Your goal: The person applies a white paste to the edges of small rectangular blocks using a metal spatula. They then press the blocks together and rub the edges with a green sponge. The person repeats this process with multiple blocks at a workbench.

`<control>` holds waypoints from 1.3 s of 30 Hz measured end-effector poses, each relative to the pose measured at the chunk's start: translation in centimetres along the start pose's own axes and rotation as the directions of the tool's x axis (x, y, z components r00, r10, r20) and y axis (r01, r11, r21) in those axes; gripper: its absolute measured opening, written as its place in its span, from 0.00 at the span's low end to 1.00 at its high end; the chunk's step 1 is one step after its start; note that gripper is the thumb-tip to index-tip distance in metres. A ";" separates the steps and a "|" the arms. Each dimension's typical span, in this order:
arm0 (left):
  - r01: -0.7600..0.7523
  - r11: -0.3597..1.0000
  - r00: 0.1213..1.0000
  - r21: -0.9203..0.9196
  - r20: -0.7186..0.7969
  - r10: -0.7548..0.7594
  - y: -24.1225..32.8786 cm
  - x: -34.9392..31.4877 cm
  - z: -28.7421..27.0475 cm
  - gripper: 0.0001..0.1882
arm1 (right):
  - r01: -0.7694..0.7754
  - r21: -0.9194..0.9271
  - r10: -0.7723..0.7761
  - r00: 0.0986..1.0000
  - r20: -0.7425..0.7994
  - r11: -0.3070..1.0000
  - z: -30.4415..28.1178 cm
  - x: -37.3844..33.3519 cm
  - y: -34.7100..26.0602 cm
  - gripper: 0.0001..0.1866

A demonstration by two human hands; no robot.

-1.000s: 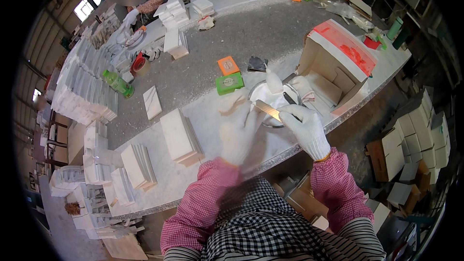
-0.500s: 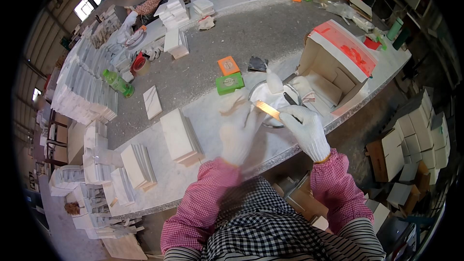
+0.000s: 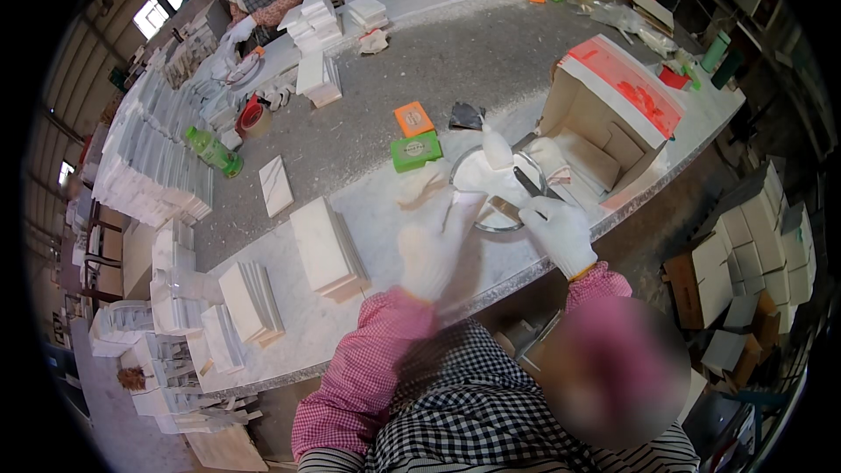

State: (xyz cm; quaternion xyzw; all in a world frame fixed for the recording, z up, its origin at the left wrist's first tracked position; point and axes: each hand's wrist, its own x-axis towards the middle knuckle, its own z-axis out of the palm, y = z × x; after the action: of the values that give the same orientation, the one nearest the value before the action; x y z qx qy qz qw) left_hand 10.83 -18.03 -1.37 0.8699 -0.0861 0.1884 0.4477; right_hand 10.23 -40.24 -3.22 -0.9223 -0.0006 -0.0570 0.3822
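My right hand (image 3: 559,235) holds the blade (image 3: 505,208), now drawn clear of my left hand (image 3: 429,250), over the bowl's (image 3: 473,173) near side. The left's grip I can't tell.

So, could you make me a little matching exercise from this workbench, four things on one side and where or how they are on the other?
Things:
1. Green bottle
2. Right hand
3. Orange box
4. Round bowl

Places and states:
A. just beyond the green box
B. has white material in it
C. beside the big pile of white slabs
D. gloved, gripping a flat-bladed tool

Right pairs: 1-C, 2-D, 3-A, 4-B.
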 end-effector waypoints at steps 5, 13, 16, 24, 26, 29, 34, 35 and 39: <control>0.071 0.996 0.997 -0.046 0.025 -0.070 1.0 0.0 -0.4 0.15 | -0.010 0.008 0.009 0.994 0.104 1.000 0.8 0.5 1.4 0.16; 0.045 0.998 0.997 -0.037 0.067 -0.043 0.0 0.1 0.5 0.14 | -0.140 0.433 0.104 0.989 0.105 0.890 -0.9 0.7 0.4 0.15; 0.018 1.000 0.998 0.016 0.065 -0.019 -0.2 0.2 0.7 0.13 | -0.127 0.501 0.084 0.991 0.107 0.856 -2.1 0.3 -1.9 0.14; -0.025 0.996 0.999 0.085 0.048 0.021 0.0 0.4 0.7 0.10 | -0.063 0.497 -0.006 0.991 0.136 0.866 -2.6 0.0 -5.1 0.12; -0.029 0.995 0.998 0.095 0.053 0.023 0.1 0.4 0.6 0.09 | -0.035 0.485 -0.021 0.994 0.108 0.874 -2.3 0.1 -4.8 0.12; -0.034 0.995 0.999 0.098 0.036 0.031 0.2 0.3 0.6 0.09 | -0.013 0.469 -0.030 0.996 0.084 0.883 -2.2 0.0 -4.7 0.12; -0.021 0.995 0.999 0.097 0.049 0.017 0.1 0.4 0.6 0.10 | -0.003 0.476 -0.038 0.996 0.076 0.880 -2.0 0.2 -4.3 0.13; -0.012 0.993 0.998 0.114 0.068 0.004 0.2 0.4 0.6 0.10 | -0.009 0.489 -0.031 0.997 0.073 0.872 -1.9 0.2 -4.2 0.13; -0.003 0.995 0.996 0.100 0.085 -0.005 0.5 0.5 0.5 0.11 | -0.011 0.457 -0.005 0.999 0.035 0.890 -1.3 0.6 -2.3 0.14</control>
State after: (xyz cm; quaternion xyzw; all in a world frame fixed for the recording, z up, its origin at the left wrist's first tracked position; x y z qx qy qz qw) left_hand 11.30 -18.71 -1.08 0.8985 -0.0951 0.1551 0.3995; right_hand 10.60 -39.51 -0.59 -0.8076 -0.0191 -0.0384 0.5882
